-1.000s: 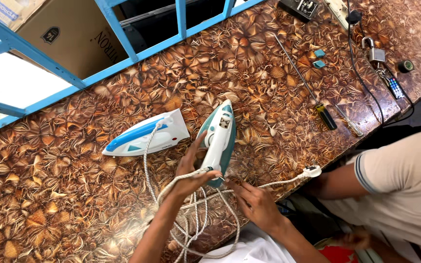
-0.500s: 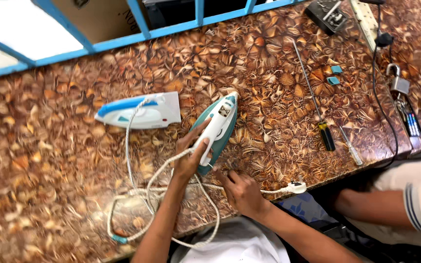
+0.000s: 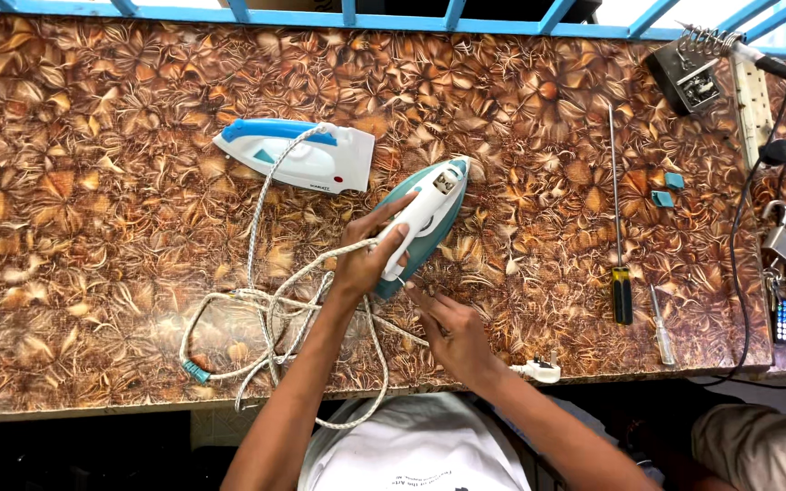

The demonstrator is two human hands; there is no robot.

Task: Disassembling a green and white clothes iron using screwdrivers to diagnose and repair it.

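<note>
Since the earlier frame, the loose white cord (image 3: pixel 266 314) has been drawn further out to the left across the counter (image 3: pixel 75 227), and the right hand (image 3: pixel 455 335) has been shifted closer to the heel of the teal iron.

At the far left, only bare patterned counter is seen. Next, the tangled cord is spread in loops near the front edge, one strand being led up to the blue-and-white iron (image 3: pixel 297 155), which is laid flat and well apart from both hands, apparently set aside. A small teal fitting (image 3: pixel 196 371) is carried at one end of the cord.

The left hand (image 3: pixel 367 259) is wrapped around the white handle of the teal iron (image 3: pixel 425 218), fingers curled shut on it, so that the iron is kept steady with its nose pointed up and to the right. Just beside its lower end, the right hand is held with the fingers loosely bunched and the forefinger stretched toward the heel, where the cord enters; whether anything is pinched there cannot be told. A white plug (image 3: pixel 539 370) is lying at the counter's edge, near the right wrist.

Further right, a long screwdriver (image 3: pixel 619 227) and a smaller tester (image 3: pixel 663 332) are laid parallel, within reach. Two small teal pieces (image 3: pixel 668 188), a padlock (image 3: pixel 780 238) and a soldering stand (image 3: pixel 689 77) are found at the far right.
</note>
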